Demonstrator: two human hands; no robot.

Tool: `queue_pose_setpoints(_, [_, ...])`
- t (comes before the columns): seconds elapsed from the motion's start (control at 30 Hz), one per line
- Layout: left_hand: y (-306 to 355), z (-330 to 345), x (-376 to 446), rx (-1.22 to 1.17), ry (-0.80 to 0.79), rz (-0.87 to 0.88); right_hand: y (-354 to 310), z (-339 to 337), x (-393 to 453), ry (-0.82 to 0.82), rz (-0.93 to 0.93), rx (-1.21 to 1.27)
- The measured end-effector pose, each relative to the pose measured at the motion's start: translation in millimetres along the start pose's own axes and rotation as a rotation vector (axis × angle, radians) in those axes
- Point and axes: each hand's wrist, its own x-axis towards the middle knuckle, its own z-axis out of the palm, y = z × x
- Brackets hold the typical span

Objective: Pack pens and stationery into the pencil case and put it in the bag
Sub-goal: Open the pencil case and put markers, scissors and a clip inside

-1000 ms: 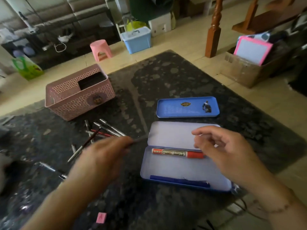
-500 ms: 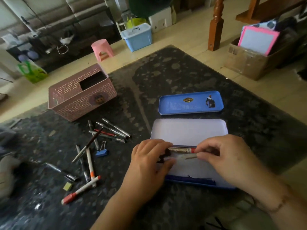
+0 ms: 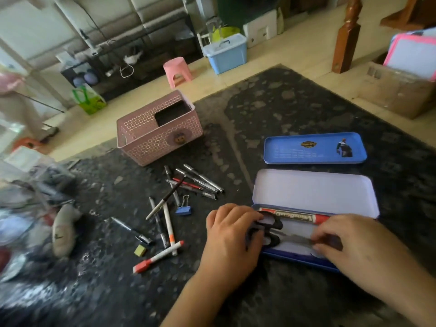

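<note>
Loose pens (image 3: pixel 188 192) lie scattered at the left on the dark bench (image 3: pixel 271 109). Right of them, the left hand (image 3: pixel 232 239) grips the black handles of scissors (image 3: pixel 271 232) lying in the open blue pencil case (image 3: pixel 313 197), near a red marker (image 3: pixel 297 218). The right hand (image 3: pixel 351 244) pinches the blade end.

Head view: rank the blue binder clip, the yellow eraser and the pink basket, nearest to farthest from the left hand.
1. Blue binder clip, just left of the left hand.
2. Yellow eraser, farther left, by the pens.
3. Pink basket, far side of the table.
</note>
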Motion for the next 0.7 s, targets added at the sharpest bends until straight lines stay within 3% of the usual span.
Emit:
queue_pose_setpoints(0.17, [0.1, 2.2, -0.6, 0.012, -0.016, 0.049, -3.2, 0.5, -1.5, 0.198, -0.056, -0.113])
queue_pose_setpoints(0.4, [-0.6, 2.0, -1.6, 0.075, -0.052, 0.081, -5.0, 6.1, -2.9, 0.182, -0.067, -0.338])
queue_pose_setpoints(0.7, [-3.2, 2.4, -3.1, 0.108, -0.097, 0.079, 2.8, -4.3, -3.4, 0.191, 0.03, -0.304])
